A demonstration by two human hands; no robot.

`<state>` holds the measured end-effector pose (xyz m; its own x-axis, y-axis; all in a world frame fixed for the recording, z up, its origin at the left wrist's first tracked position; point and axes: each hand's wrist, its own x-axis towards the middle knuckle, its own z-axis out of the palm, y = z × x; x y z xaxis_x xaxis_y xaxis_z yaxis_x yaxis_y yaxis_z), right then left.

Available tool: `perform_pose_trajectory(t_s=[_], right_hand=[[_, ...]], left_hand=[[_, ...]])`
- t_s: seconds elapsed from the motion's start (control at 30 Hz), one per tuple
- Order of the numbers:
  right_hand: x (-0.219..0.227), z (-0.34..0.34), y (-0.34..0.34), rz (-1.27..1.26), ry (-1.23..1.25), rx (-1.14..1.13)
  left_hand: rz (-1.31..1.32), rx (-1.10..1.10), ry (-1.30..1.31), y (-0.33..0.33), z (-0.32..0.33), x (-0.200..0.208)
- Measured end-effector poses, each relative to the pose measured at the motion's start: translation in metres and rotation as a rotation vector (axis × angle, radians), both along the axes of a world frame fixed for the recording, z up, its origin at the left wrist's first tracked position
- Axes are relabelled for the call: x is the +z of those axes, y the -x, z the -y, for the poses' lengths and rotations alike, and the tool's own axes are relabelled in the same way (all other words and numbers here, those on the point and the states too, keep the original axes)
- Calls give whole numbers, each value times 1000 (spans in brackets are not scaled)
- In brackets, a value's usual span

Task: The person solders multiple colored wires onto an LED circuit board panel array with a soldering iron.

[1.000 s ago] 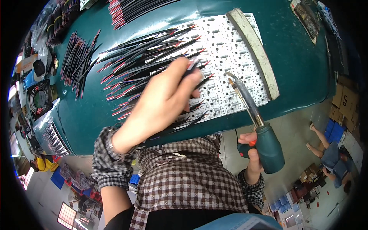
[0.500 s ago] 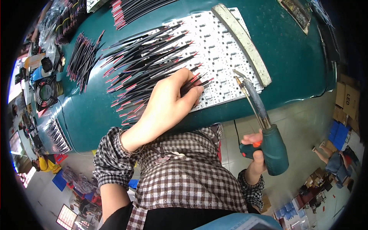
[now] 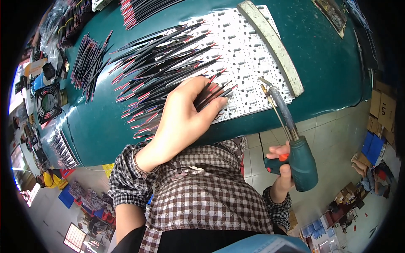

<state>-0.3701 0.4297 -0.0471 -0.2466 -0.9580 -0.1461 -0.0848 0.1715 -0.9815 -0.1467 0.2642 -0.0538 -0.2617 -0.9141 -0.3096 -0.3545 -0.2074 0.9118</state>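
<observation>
My left hand (image 3: pixel 185 111) is closed around black wires with red ends at the near edge of a white circuit-board panel (image 3: pixel 244 61). Its thumb and fingertips press together, and a few wire tips (image 3: pixel 232 90) poke out past them over the board. Many more black cut wires (image 3: pixel 156 63) lie fanned along the panel's left side, their stripped ends on it. In my right hand (image 3: pixel 282 168) is a green soldering gun (image 3: pixel 304 166) with an orange trigger, held upright. Its bent metal tip (image 3: pixel 265 81) hovers over the panel's near right part, beside a thin feed tube.
A speckled pale curved bar (image 3: pixel 276 48) lies across the panel's right side. Loose black wires (image 3: pixel 89 63) and a small black fan (image 3: pixel 49 102) sit to the left on the green table (image 3: pixel 329 71). A dark worn tray (image 3: pixel 331 16) stands far right.
My left hand has shifted slightly, with more red wire showing between its fingers. The soldering gun has barely moved. The table appears slightly displaced as the view shifts.
</observation>
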Motion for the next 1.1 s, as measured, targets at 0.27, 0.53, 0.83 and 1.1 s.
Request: perform_pose_trajectory(t_s=[0.27, 0.53, 0.83, 1.1], right_hand=[[3, 4, -4, -20, 13, -60], [4, -1, 3, -28, 65, -26], [3, -3, 6, -25, 72, -26], [3, -2, 5, -21, 79, -26]], left_hand=[[-138, 57, -354, 2, 7, 10], [-1, -48, 2, -9, 3, -4], [-104, 73, -246, -4, 11, 12], [-299, 75, -484, -10, 13, 20]])
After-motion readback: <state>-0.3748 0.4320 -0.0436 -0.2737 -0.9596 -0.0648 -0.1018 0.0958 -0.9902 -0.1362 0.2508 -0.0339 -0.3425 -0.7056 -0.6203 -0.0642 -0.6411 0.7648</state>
